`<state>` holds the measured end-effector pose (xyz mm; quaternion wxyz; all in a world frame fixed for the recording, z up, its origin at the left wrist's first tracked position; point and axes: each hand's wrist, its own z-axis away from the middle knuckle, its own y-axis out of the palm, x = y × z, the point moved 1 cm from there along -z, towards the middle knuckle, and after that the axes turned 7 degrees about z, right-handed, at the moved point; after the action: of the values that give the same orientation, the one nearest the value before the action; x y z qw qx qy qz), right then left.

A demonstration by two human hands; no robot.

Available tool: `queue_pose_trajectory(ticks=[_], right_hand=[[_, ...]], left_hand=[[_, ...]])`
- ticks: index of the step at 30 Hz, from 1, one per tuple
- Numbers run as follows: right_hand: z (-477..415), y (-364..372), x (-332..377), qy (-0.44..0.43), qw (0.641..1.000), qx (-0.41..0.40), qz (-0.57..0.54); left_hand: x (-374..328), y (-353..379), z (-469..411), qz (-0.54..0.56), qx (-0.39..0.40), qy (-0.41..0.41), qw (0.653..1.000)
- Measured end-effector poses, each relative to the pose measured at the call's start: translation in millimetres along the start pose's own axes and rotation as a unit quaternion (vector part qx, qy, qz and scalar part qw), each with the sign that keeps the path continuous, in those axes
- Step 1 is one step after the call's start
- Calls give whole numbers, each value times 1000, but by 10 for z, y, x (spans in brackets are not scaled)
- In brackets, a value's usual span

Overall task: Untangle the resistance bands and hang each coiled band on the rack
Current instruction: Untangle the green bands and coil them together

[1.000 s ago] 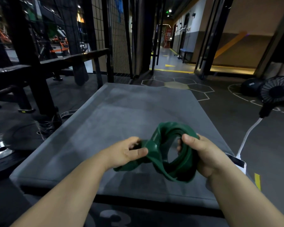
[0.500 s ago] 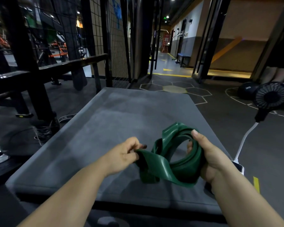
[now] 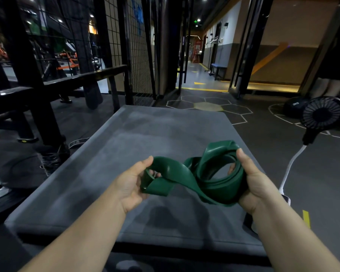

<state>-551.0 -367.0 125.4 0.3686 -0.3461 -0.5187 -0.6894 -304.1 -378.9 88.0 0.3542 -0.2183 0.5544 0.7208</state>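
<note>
**Green band in both my hands**

My left hand (image 3: 133, 180) curls round one loose end of the band (image 3: 185, 173), thumb on top. My right hand (image 3: 253, 183) grips the coiled loops, thumb pressed on their far edge. The band is held between my hands, above the near right part of the grey pad (image 3: 126, 154). A black fan (image 3: 324, 112) stands to the right.

Band (image 3: 186, 178) over mat (image 3: 145, 134), fan (image 3: 324, 112) right

A: How are the arms held?
B: Both forearms are stretched forward. The green band (image 3: 178, 173) is pinched by the left hand (image 3: 133, 182); its coil is gripped by the right hand (image 3: 254, 182).
</note>
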Motion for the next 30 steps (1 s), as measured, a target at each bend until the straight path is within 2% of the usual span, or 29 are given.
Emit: queue_pose_trajectory(ticks=[3,6,8,11,15,21,25,27,28,30], right_hand=[[-48,-10,-74,-5,998,15,55],[-100,-46,-171,-10,995,-20,99],[-134,-66,-239,-8,994,-21,109],[-75,24,-273,-9,992,-5,124],[-41,57,-283,-24,986,-22,160],[-1,93,-291,-19,983,-29,178],[1,90,-294,-15,982,-20,188],[-20,66,-279,-11,981,-19,194],[-27,57,-280,-7,981,-14,195],[-29,60,-296,18,980,6,199]], left_hand=[[-31,26,53,46,52,-20,997],[-53,12,49,63,100,9,993],[-14,45,61,23,115,44,992],[66,108,110,-98,167,96,976],[96,108,137,-286,188,152,927],[86,199,205,-457,154,262,836],[112,181,221,-573,199,252,754],[131,140,211,-626,190,252,714],[140,142,207,-634,175,264,705],[169,166,208,-606,166,305,716]])
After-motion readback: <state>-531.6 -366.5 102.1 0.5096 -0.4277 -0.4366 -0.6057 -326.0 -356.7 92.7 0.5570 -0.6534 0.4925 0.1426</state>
